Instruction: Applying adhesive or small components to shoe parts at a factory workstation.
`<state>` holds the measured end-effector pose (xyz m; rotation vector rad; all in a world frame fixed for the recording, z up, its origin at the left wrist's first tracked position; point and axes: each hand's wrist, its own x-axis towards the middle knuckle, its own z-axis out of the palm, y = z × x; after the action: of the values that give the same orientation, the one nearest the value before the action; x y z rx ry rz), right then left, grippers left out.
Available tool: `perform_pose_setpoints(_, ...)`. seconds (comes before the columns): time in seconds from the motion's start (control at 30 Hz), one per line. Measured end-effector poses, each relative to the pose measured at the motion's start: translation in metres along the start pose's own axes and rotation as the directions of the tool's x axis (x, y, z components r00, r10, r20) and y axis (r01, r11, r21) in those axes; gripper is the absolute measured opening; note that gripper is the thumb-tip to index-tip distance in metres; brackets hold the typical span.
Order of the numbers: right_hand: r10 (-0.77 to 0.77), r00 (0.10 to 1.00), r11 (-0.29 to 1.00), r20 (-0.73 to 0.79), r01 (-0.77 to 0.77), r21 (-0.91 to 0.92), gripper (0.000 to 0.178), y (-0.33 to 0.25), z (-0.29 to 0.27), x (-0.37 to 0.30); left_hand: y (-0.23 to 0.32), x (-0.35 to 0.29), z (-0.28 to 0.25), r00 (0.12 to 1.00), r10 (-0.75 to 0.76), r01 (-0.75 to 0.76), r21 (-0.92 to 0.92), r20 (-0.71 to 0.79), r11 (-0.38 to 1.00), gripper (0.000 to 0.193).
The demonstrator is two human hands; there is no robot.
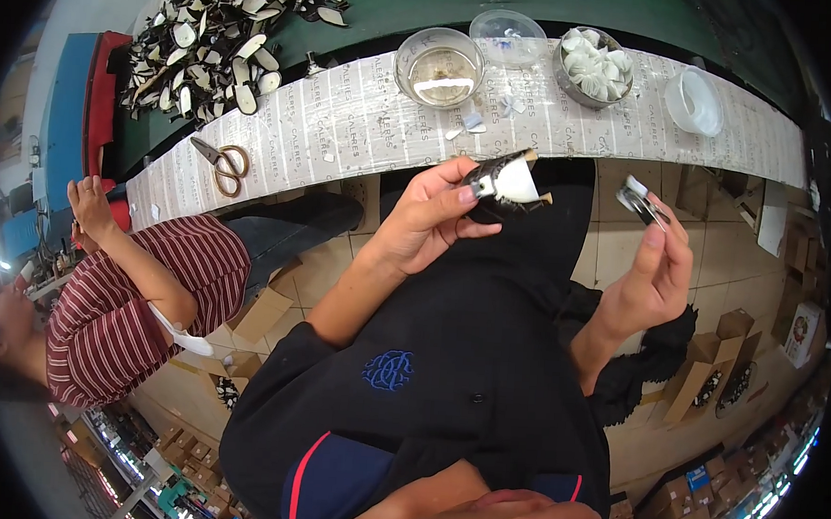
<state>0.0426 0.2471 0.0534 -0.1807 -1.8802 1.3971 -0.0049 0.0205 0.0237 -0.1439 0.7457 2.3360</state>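
My left hand point(429, 209) pinches a small shoe piece point(517, 182), glossy black with a white inner face and tan ends, between thumb and fingers. It is held just off the near edge of the table. To its right, my raised right hand point(654, 272) grips a small metal clip point(641, 202) with a white wad at its tip. The clip and the shoe piece are apart. Beyond my hands stand a clear bowl of liquid point(436, 93) and a metal bowl point(563, 77) filled with white cotton wads point(595, 64).
A heap of black-and-white shoe pieces point(222, 47) covers the far left. Scissors point(221, 167) lie near the left edge. A clear lid point(508, 31) and a white plastic tub point(694, 101) stand on the paper-covered table point(358, 101). Another person point(141, 292) sits at left; cartons point(710, 374) are on the floor.
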Motion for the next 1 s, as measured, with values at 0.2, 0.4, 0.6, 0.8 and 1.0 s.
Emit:
perform_pose_setpoints(0.2,0.147,0.989,0.96,0.022,-0.148,0.236,0.011,0.008,-0.013,-0.001,0.0,-0.007,-0.005,0.969,0.045,-0.029,-0.068,0.243,0.997,0.043)
perform_pose_setpoints(0.4,0.326,0.943,0.849,0.071,-0.325,0.417,0.019,0.025,-0.025,-0.006,-0.005,-0.005,-0.002,0.908,0.106,-0.02,-0.211,0.406,0.977,0.038)
perform_pose_setpoints(0.6,0.384,0.918,0.819,0.103,-0.39,0.421,0.019,0.038,-0.027,-0.007,-0.005,-0.005,0.005,0.877,0.127,0.051,-0.353,0.463,0.934,0.035)
perform_pose_setpoints(0.8,0.399,0.911,0.822,0.101,-0.405,0.4,0.017,0.033,-0.027,-0.007,-0.007,0.001,0.007,0.856,0.123,0.092,-0.383,0.502,0.919,0.037)
perform_pose_setpoints(1.0,0.142,0.977,0.869,0.159,-0.2,0.453,0.016,-0.016,-0.019,-0.006,-0.006,0.007,0.014,0.867,0.246,-0.278,0.011,0.433,0.961,0.031)
